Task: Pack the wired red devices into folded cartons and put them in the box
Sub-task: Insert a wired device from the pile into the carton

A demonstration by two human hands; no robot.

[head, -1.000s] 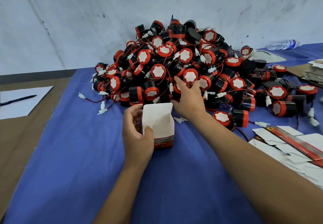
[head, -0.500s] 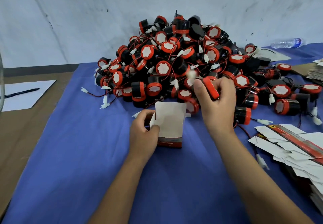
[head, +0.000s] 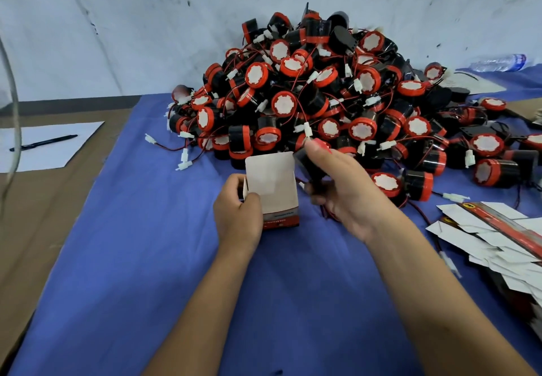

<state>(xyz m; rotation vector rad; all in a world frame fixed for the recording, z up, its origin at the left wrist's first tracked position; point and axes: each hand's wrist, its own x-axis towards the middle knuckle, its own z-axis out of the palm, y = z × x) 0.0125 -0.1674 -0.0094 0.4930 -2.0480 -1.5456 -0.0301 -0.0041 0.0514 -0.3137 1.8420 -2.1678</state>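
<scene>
Reaching forward over the blue cloth (head: 140, 258), both my forearms angle in toward the open carton (head: 271, 189), which I take as my landmark. My left hand (head: 238, 217) sits at the carton's near left corner, fingers curled round its left side and thumb pressed on the near face, keeping it upright on the cloth with its white top flap raised. The red printed band runs along the carton's bottom edge.

Just right of the carton, my right hand (head: 341, 189) is raised slightly, wrist bent, palm turned toward the carton. Its fingers are clenched round one device (head: 308, 164), whose black body is held tilted right beside the carton's upper right corner; the thumb pins the red part at the top. A thin red wire climbs from that hand to a white connector (head: 307, 129) just above the thumb tip.

Farther right of the carton, near the table edge, lies a fanned stack of flat cartons (head: 481, 238), white with a red strip. Beyond the carton rises the pile of devices (head: 322, 91), black with red rims, wires tangled through it. Far left of the carton lies a sheet of paper (head: 50, 147) with a pen (head: 44, 142) on it. Far right beyond the pile lies a plastic bottle (head: 498, 63) by the wall.
</scene>
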